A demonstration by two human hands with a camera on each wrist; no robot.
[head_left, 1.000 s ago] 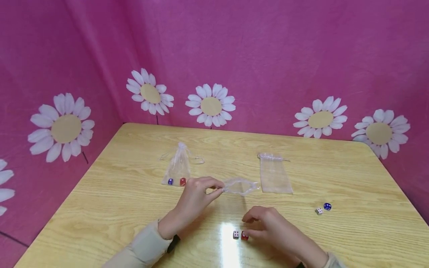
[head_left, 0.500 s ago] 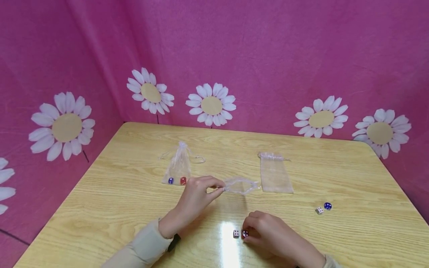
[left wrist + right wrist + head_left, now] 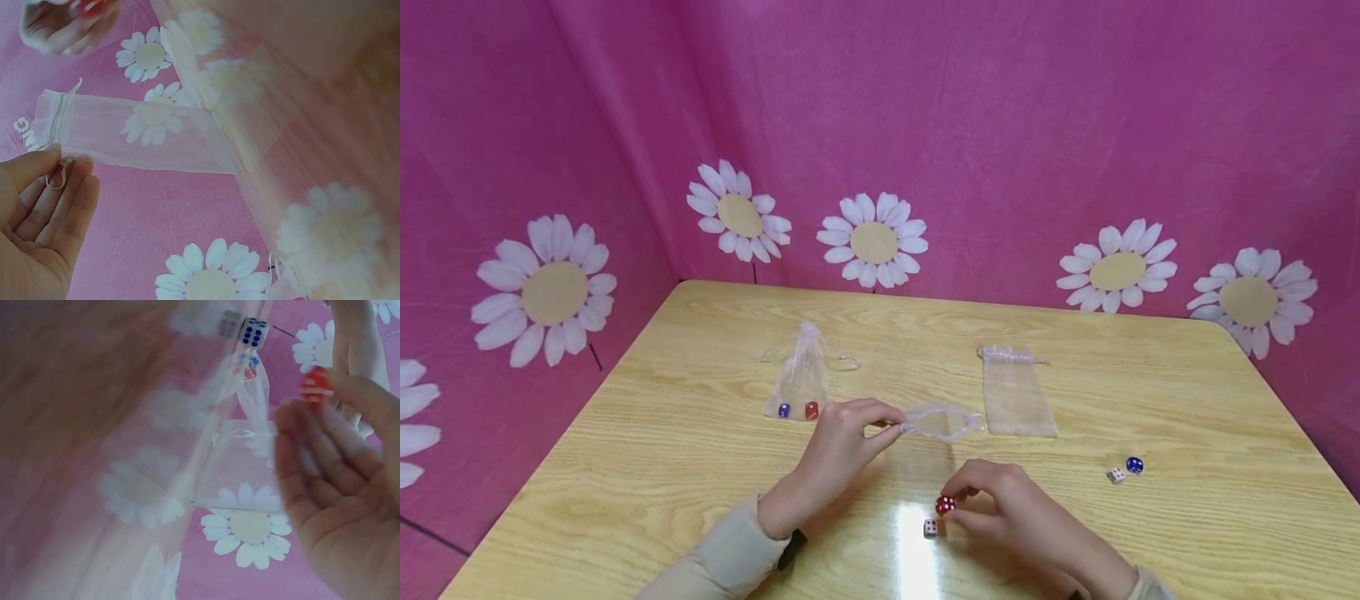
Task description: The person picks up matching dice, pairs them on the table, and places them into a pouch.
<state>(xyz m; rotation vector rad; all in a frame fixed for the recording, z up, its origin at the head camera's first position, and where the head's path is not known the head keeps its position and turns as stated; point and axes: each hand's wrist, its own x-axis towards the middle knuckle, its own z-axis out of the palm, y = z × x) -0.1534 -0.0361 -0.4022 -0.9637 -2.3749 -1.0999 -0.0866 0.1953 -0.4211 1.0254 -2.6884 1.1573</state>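
Note:
My left hand (image 3: 846,437) pinches the top corner of a sheer white drawstring bag (image 3: 931,454), whose mouth gapes toward me. In the left wrist view a small loop of the cord hangs between the fingers, and the bag (image 3: 150,134) hangs down from the thumb and fingertips. Nearer to me, my right hand (image 3: 1011,504) pinches a red die (image 3: 945,505) with white dots between thumb and fingertips. The red die (image 3: 315,386) is blurred in the right wrist view. Just below it on the table, a white die (image 3: 931,528) rests beside its shadow.
At the left lies a tied sheer bag (image 3: 801,379) with a blue die (image 3: 784,410) and a red die (image 3: 812,410) inside. Another flat sheer bag (image 3: 1018,392) lies right of centre. Further right sit a white die (image 3: 1116,475) and a blue die (image 3: 1135,465) on the wooden table (image 3: 1210,400).
My right hand has closed its thumb and fingers on the red die and lifted it off the table, slightly away from me. The left hand keeps its hold on the bag.

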